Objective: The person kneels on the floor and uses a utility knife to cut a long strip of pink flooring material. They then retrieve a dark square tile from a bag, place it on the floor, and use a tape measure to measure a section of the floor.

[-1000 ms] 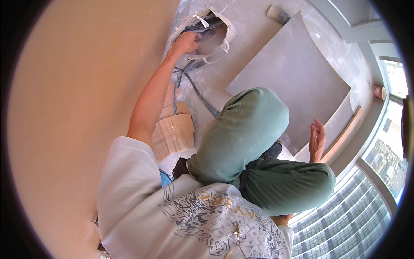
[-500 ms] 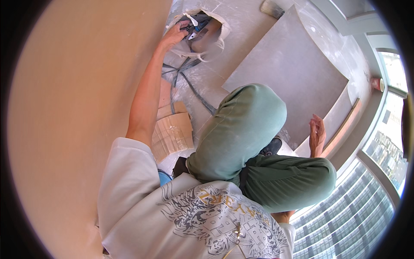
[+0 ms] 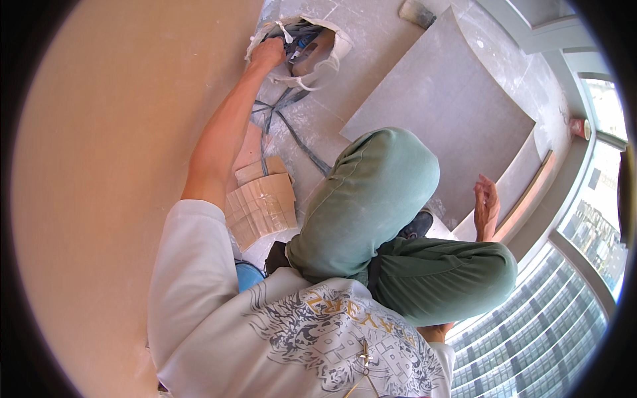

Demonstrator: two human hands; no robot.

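Note:
My left hand (image 3: pixel 271 52) reaches into the left side of a pale, open-topped bag (image 3: pixel 335 48) full of dark tools and other items, some blue; its fingers are curled, and what they grip is hidden. My right hand (image 3: pixel 487 198) hangs beside my bent right knee with fingers apart and slightly curled, holding nothing. Dark straps (image 3: pixel 285 119) lie below the bag, near folded brown cardboard (image 3: pixel 262 205) and a pinkish sheet (image 3: pixel 247 146).
A smooth beige wall (image 3: pixel 99 186) runs along my left. A large grey sheet (image 3: pixel 438 113) lies beyond my knees, with a brush (image 3: pixel 418 14) above it. At the right are a wooden strip (image 3: pixel 524 199), a red container (image 3: pixel 578 129) and windows (image 3: pixel 590 199).
My left hand has shifted left within the bag's mouth, and its fingers are now more curled. More of the bag's contents show. My right hand has barely moved.

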